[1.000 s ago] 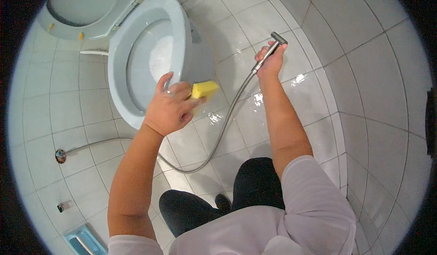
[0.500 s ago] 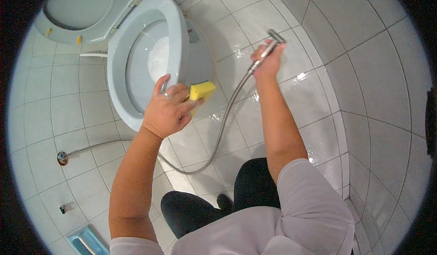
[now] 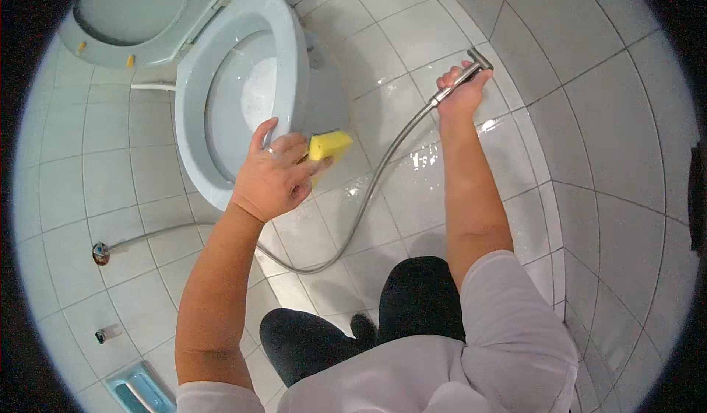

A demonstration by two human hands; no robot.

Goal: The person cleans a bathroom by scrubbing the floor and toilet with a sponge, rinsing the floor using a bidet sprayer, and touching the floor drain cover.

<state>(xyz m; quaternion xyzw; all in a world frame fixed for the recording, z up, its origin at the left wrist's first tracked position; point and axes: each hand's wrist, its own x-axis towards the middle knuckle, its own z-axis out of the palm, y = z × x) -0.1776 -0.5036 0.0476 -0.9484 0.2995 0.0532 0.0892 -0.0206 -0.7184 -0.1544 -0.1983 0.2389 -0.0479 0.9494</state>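
My left hand [image 3: 276,166] is closed on a yellow sponge [image 3: 331,145] beside the rim of a pale blue toilet bowl [image 3: 193,129]. Its thumb lies close to the rim; part of the sponge is hidden behind the fingers. Out to the right, my right hand [image 3: 464,96] is wrapped round the handle of a metal bidet sprayer [image 3: 462,81], its head tilted up near the wall. From the sprayer a flexible metal hose [image 3: 368,201] curves down over the floor and passes behind my left forearm. White foam [image 3: 259,92] shows inside the bowl.
The raised toilet seat and lid [image 3: 132,15] lean back at upper left. The hose joins a wall valve [image 3: 101,253] at left. A blue soap dish [image 3: 140,388] is set in the wall below. Wet floor tiles [image 3: 427,159] meet the tiled wall [image 3: 589,118] on the right.
My right hand has moved right and slightly outward with the bidet sprayer, pulling the hose along. My left hand and the sponge stay nearly in place.
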